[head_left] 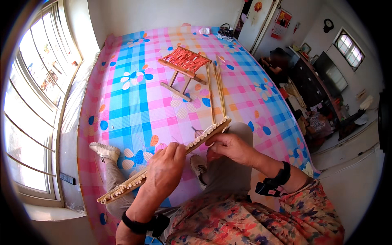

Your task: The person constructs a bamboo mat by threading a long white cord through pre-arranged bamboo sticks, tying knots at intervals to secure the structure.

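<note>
A wooden bar (126, 185) slants across my lap, its left end low and its right end raised. Rows of pale, knob-like cord loops line its edge. My left hand (165, 165) is closed around the middle of the bar, knuckles up. At the bar's upper right end my right hand (232, 148) has thumb and fingers pinched together, just under the edge. What lies between those fingertips is too small to make out. Beyond the bar stands a wooden folding stool (185, 61) with a red woven seat.
Several long thin sticks (220, 87) lie beside the stool on the checked, flowered sheet (134, 98). My shoes (105, 151) rest on it too. A barred window (36, 98) is at left, with a dark remote (67, 178) below. Other people (277, 63) sit at the right.
</note>
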### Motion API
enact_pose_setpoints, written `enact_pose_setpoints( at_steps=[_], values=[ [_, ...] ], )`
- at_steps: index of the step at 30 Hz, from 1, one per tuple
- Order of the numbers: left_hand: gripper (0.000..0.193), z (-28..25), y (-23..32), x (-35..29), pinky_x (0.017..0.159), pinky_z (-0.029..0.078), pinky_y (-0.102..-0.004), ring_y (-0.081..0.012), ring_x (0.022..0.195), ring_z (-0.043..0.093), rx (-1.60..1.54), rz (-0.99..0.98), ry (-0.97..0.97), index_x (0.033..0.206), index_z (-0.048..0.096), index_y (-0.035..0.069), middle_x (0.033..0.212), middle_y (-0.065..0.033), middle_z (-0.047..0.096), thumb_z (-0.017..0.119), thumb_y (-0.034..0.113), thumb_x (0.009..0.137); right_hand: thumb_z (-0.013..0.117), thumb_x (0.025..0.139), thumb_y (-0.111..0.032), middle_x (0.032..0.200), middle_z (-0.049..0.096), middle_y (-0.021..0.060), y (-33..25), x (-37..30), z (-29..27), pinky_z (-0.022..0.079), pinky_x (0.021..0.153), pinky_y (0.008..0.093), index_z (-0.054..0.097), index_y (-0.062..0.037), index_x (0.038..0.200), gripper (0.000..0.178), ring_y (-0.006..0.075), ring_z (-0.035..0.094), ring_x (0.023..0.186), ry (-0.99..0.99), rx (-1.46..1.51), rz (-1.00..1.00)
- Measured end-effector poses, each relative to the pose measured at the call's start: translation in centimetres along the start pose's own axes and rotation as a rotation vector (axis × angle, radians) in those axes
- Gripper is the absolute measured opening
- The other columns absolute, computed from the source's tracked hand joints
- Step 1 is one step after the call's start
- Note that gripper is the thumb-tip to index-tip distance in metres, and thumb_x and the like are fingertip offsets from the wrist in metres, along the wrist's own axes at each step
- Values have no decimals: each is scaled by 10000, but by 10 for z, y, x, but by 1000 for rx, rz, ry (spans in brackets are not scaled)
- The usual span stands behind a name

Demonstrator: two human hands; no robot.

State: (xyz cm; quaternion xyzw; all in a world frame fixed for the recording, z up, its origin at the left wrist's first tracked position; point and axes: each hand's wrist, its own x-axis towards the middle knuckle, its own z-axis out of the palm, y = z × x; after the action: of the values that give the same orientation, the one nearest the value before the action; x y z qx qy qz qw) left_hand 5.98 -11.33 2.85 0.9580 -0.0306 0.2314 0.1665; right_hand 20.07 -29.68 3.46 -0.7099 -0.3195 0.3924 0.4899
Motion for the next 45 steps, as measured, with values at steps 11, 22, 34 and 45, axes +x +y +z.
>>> enact_pose_setpoints(
  at_steps=[11,22,34,45],
  values=[
    [210,-58,-23,-24,621,478,-393,-285,721,589,6,-103,19,917,551,49,890,-83,565,678,55,750,500,944,-105,843,635,106,-78,-34,-15,508,652,260,585,22,1111,226,166,639,672,-413,544,-353],
    [139,-65,-35,-45,673,470,-408,-295,772,595,160,-139,-74,884,535,53,871,-81,559,632,77,788,668,808,-39,805,637,93,-114,-52,17,530,679,343,661,32,982,188,245,643,727,-706,30,-936],
    [157,-46,-34,-63,723,435,-412,-292,827,568,113,-90,-83,938,512,56,864,-97,505,526,46,782,692,761,-103,808,604,37,-138,-70,20,527,570,282,676,-97,942,182,196,635,689,-252,-838,-1556],
    [194,-45,-22,-88,791,413,-351,-233,812,559,88,-27,-33,968,530,80,855,-55,501,518,79,774,583,916,-140,795,629,30,-85,43,8,511,637,221,651,1,988,171,78,606,698,-271,15,-367]
  ],
)
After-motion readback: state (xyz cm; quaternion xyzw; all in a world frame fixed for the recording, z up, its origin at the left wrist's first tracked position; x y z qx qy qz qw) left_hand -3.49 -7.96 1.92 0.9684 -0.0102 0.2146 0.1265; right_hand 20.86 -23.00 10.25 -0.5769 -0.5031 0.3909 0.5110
